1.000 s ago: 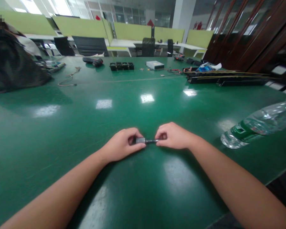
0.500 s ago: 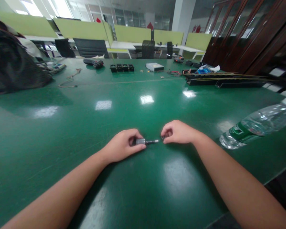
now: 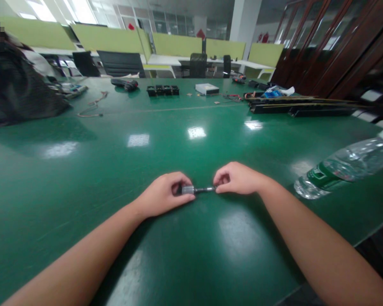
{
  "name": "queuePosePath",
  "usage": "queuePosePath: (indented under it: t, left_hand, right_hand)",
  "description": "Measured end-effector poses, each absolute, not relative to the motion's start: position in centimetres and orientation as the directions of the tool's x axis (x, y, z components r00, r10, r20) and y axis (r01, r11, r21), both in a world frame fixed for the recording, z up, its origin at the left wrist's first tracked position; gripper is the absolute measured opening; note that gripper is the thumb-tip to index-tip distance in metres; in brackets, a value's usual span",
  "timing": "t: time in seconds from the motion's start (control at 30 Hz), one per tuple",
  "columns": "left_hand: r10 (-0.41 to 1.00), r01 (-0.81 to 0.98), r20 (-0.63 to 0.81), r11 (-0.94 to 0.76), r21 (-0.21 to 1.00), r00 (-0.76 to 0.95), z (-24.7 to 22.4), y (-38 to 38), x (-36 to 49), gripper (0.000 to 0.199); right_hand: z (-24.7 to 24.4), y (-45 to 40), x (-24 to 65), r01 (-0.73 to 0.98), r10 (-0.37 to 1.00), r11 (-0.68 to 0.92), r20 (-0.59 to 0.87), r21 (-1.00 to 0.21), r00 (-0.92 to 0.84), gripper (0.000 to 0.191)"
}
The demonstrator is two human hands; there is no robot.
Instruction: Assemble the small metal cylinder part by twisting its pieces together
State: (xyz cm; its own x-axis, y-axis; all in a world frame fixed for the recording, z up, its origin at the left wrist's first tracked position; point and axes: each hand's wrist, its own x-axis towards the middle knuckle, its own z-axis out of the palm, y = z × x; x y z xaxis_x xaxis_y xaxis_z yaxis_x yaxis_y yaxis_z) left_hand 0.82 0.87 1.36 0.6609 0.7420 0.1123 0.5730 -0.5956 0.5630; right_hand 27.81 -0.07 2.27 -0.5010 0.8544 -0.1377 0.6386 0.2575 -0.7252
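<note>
My left hand [image 3: 167, 193] lies on the green table, its thumb and fingers closed round a small grey metal cylinder with a thin shaft [image 3: 188, 189]. The shaft points right, toward my other hand. My right hand [image 3: 234, 178] pinches a small dark piece at the tip of that shaft. The fingers mostly cover this piece, and its kind is too small to make out. Shaft tip and right fingertips meet or nearly meet.
To the right, a clear plastic bottle [image 3: 333, 172] with a green label lies on the table [image 3: 166, 263]. Farther back are black blocks [image 3: 163, 90], a white box [image 3: 207, 89], a cable [image 3: 92, 106] and long dark rails [image 3: 274, 108]. A person's dark sleeve [image 3: 22, 89] is at left.
My right hand has moved slightly left, bringing the small dark piece to the shaft's tip and closing the gap there. My left hand has stayed almost still.
</note>
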Motion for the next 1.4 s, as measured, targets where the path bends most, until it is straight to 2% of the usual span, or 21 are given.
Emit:
queuePosePath:
  t: [0.33, 0.43, 0.53, 0.63, 0.87, 1.4]
  left_hand:
    - [0.749, 0.576, 0.101, -0.581, 0.575, 0.655, 1.4, 0.8, 0.9, 0.027]
    - [0.736, 0.569, 0.108, -0.599, 0.564, 0.668, 1.3, 0.9, 0.8, 0.027]
    - [0.723, 0.567, 0.114, -0.619, 0.544, 0.681, 1.2, 0.9, 0.8, 0.026]
    - [0.718, 0.564, 0.119, -0.628, 0.536, 0.686, 1.2, 0.9, 0.8, 0.028]
    - [0.721, 0.552, 0.118, -0.614, 0.564, 0.683, 1.4, 0.8, 0.8, 0.023]
    - [0.714, 0.553, 0.121, -0.627, 0.548, 0.689, 1.3, 0.9, 0.8, 0.027]
  right_hand:
    - [1.8, -0.1, 27.2, 0.595, 0.857, 0.246, -0.115, -0.765, -0.502, 0.026]
    - [1.2, -0.7, 25.7, 0.581, 0.837, 0.346, -0.037, -0.737, -0.546, 0.024]
    - [0.7, -1.4, 24.1, 0.577, 0.818, 0.488, 0.112, -0.655, -0.564, 0.017]
    - [0.4, -1.8, 23.2, 0.595, 0.816, 0.530, 0.174, -0.604, -0.551, 0.014]
    - [0.4, -1.7, 23.2, 0.615, 0.822, 0.533, 0.181, -0.581, -0.540, 0.014]
    - [0.2, -1.6, 23.3, 0.594, 0.769, 0.612, 0.218, -0.521, -0.601, 0.016]
